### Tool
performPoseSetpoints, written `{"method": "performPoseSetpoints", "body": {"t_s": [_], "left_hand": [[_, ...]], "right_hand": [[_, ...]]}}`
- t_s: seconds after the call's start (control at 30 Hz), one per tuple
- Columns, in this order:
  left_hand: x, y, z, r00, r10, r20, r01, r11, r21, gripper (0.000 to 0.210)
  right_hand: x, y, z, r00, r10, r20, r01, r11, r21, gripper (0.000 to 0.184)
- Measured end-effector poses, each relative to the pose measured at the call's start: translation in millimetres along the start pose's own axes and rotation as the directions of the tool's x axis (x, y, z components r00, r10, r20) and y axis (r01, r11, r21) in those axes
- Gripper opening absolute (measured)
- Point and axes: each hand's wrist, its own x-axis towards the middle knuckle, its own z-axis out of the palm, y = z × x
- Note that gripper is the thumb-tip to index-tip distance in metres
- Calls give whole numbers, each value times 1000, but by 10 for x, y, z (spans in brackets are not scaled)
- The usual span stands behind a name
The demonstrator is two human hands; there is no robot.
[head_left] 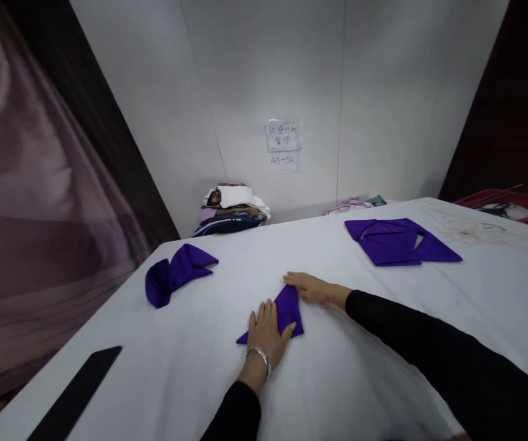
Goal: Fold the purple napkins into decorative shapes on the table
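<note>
A folded purple napkin [288,309] lies on the white-covered table [190,380] in front of me, one pointed corner showing at its left. My left hand [266,331] rests flat across its left part, fingers stretched forward, and hides some of the cloth. At the napkin's far tip is my right hand [309,285], its fingers extended to the left and touching the upper edge. The underside of the right fingers is hidden.
Back left stands a folded purple cloth shape [181,272]; several flat purple folded cloths [392,242] lie back right. A black strip [80,389] is at the front left. Stacked clothes [234,208] sit beyond the table by the wall; a red container [521,205] is far right.
</note>
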Motion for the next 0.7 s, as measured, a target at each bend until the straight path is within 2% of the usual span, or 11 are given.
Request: {"method": "performPoseSetpoints", "body": {"t_s": [0.07,0.2,0.3,0.37,0.47,0.57,0.7], "left_hand": [[-9,-4,-8,1000,0,-2,-1,1000,-22,78],[-97,-95,-40,995,86,-48,-91,990,-109,78],[-209,-223,-53,984,165,-67,-173,973,-155,65],[-262,-294,-63,983,170,-72,-181,966,-184,53],[-272,-336,-96,985,128,-117,-157,945,-286,49],[-221,-327,-154,988,24,-155,-89,900,-427,48],[-116,-362,-260,975,-141,-171,29,847,-530,37]], "right_hand": [[-63,-54,64,998,-52,25,53,999,-13,52],[-105,-110,74,998,-1,68,4,999,-41,54],[-117,-129,38,995,30,96,-26,999,-45,53],[-122,-146,22,993,47,105,-43,998,-44,53],[-124,-194,1,991,64,114,-60,997,-42,55],[-139,-277,-29,991,76,111,-73,997,-28,55],[-207,-412,-49,997,81,14,-82,995,64,44]]}}
